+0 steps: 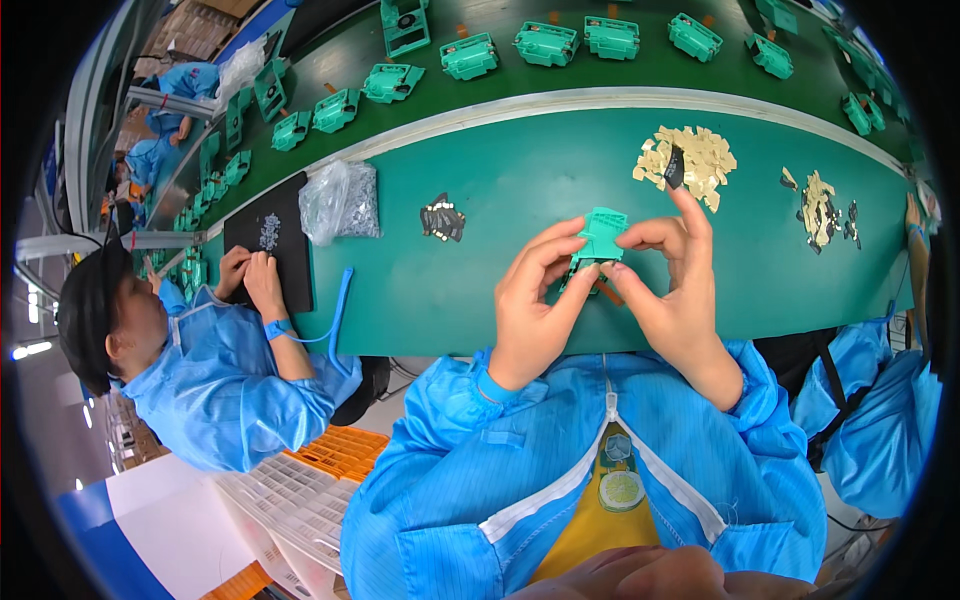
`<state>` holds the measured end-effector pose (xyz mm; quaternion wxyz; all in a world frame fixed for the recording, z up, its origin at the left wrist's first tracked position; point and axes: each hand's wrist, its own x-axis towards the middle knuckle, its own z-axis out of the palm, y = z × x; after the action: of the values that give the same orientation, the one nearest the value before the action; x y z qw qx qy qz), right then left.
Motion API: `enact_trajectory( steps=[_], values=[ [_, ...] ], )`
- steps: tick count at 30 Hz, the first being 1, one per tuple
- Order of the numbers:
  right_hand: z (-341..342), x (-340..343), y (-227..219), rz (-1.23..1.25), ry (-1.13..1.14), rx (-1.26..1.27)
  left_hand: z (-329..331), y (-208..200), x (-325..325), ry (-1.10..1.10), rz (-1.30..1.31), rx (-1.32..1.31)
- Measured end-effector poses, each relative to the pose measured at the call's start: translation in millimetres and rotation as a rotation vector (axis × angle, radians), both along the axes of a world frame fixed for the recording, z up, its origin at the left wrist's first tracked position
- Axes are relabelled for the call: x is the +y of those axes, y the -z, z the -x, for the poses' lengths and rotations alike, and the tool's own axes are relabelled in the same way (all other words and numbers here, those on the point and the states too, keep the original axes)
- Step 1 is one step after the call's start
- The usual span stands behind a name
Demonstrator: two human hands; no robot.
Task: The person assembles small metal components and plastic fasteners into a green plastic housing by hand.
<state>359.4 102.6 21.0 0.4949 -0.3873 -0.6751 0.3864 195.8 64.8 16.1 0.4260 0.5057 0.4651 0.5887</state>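
A small teal plastic housing (604,232) is held up between both hands in front of my chest. My left hand (538,300) grips its left side, with the thumb at the lower edge. My right hand (678,290) pinches the right side and bottom with thumb and a bent finger. Its index finger points up and away, and a small black piece (675,168) sits at that fingertip; whether it sticks there I cannot tell. An orange-brown strip (609,293) shows under the housing, partly hidden by the fingers.
Beige pieces (708,165) lie heaped beyond my right hand; small black parts (442,217) lie left. A clear bag (345,203) of grey bits stands near a co-worker's hands (255,278) at a black mat (293,225). Teal housings (545,44) line the dark green belt (345,62).
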Motion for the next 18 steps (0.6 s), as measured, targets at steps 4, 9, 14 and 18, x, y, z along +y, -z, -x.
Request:
enact_trajectory(
  steps=[4,9,14,18],
  values=[
    [-3,2,-6,0.12,-0.032,0.132,-5,4,-1,-0.022,-0.031,0.029],
    [-7,6,-10,0.392,-0.069,0.457,-8,3,0,-0.029,-0.037,0.029],
    [-14,10,-10,0.497,-0.102,0.521,-11,4,1,-0.021,-0.011,0.002],
    [-14,11,-10,0.53,-0.098,0.538,-13,6,1,-0.018,-0.016,-0.001]
  ],
)
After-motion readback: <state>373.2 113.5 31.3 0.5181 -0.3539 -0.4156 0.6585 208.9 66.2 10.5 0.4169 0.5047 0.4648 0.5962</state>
